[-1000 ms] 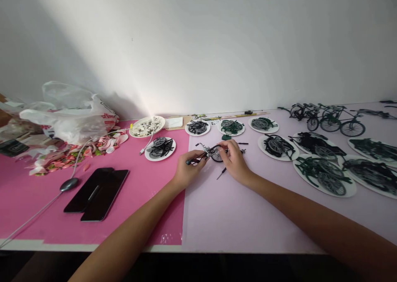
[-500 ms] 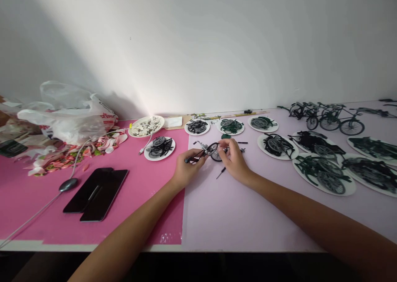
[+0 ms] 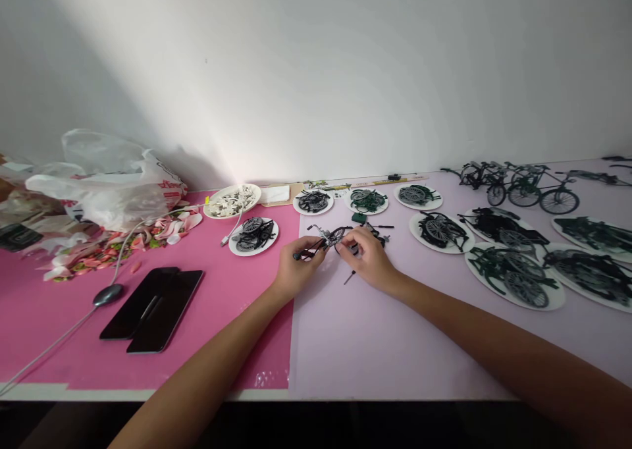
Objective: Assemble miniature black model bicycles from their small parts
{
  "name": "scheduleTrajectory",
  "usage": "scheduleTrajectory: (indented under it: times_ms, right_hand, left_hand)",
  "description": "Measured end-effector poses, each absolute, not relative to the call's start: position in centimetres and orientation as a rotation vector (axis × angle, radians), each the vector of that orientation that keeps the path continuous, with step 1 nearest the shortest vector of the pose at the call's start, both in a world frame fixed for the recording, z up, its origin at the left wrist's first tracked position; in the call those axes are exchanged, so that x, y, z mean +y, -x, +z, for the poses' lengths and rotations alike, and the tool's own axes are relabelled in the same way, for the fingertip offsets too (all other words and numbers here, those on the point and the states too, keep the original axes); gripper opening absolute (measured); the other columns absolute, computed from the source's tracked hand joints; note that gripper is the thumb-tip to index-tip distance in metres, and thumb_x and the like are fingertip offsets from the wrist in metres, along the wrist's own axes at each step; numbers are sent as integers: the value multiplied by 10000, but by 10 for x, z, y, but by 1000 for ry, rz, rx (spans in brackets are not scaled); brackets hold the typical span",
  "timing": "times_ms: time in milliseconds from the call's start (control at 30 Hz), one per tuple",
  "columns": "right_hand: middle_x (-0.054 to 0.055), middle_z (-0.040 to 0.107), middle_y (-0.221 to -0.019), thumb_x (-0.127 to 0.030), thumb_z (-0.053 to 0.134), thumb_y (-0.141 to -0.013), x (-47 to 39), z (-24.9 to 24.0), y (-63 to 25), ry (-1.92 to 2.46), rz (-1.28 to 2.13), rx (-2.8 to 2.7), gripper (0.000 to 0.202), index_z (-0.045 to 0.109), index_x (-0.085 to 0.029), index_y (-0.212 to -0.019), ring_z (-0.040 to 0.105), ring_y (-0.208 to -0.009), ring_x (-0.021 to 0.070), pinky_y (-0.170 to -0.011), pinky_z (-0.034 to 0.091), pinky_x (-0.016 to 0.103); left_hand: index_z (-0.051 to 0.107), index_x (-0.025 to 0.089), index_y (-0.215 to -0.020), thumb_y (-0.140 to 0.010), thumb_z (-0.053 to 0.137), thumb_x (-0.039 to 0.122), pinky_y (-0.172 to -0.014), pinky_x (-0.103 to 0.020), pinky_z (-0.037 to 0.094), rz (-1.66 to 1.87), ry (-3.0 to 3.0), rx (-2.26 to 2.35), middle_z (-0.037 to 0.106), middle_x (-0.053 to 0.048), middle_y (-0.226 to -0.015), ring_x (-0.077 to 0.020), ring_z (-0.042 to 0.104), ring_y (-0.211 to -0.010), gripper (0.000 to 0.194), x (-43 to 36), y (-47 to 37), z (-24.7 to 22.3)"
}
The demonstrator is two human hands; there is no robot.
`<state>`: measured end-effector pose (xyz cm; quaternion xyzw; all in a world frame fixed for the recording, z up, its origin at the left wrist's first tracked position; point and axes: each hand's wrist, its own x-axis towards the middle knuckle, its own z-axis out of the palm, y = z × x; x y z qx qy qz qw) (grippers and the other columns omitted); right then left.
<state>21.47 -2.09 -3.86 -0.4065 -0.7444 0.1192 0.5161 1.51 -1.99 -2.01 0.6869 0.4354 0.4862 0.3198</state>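
A small black and grey model bicycle (image 3: 323, 233) is held up above the lilac half of the table. My left hand (image 3: 297, 264) is closed around its dark frame from the left. At the right side, the thumb and fingers of my right hand (image 3: 366, 253) pinch by the wheel, partly covering it. Just beyond that hand lie a small green piece (image 3: 359, 218) and a short black rod (image 3: 386, 226). A thin dark screwdriver-like tool (image 3: 349, 278) rests on the table below it. The exact part between my right fingertips is hidden.
White plates of bicycle parts (image 3: 253, 236) stand along the back and right. Assembled model bicycles (image 3: 533, 189) line the wall at right. To the left are two black phones (image 3: 165, 311), a mouse-shaped device (image 3: 108, 295), petals (image 3: 118, 248) and a plastic bag (image 3: 118, 195).
My right hand has shifted slightly left and down, its fingers now closer to the middle of the bicycle and covering more of the wheel. My left hand keeps its hold.
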Motion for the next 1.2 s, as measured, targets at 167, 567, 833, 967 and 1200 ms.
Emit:
scheduleTrajectory:
  times_ms: [167,567,833,967,1200]
  right_hand:
    - [39,594,-789,-335,563,-1003,-21,-38,-215,994,321,-1811,227,548,-246,-795,557,-827,234,-736,469,375]
    - [43,602,-789,-369,527,-1019,-23,-37,-214,1011,376,-1812,272,547,-245,-778,565,-838,233,-750,484,384]
    - [46,634,-803,-290,630,-936,-23,-38,-214,997,260,-1772,130,583,-250,-822,578,-816,240,-727,493,387]
    - [42,628,-790,-305,613,-956,-22,-37,-215,996,266,-1780,161,578,-254,-807,564,-775,232,-697,487,383]
    - [58,656,-796,-392,484,-1045,-23,-36,-216,1001,365,-1815,318,611,-250,-790,598,-852,243,-728,486,387]
  left_hand:
    - [777,178,-947,-837,754,340,-679,-237,555,1278,-1820,1149,787,-60,-896,-176,722,-796,197,-21,-15,-19]
    - [779,172,-951,-834,757,354,-675,-232,553,1272,-1822,1158,787,-66,-902,-176,724,-801,217,-20,-15,-20]
    - [785,163,-953,-834,766,362,-684,-243,554,1275,-1803,1155,789,-73,-896,-189,729,-809,232,-20,-15,-20]
    - [788,161,-951,-830,775,377,-668,-245,551,1274,-1802,1150,788,-72,-889,-193,726,-796,248,-20,-15,-21]
    - [794,169,-939,-820,786,381,-690,-252,575,1270,-1811,1102,787,-63,-885,-182,715,-777,243,-19,-16,-20]
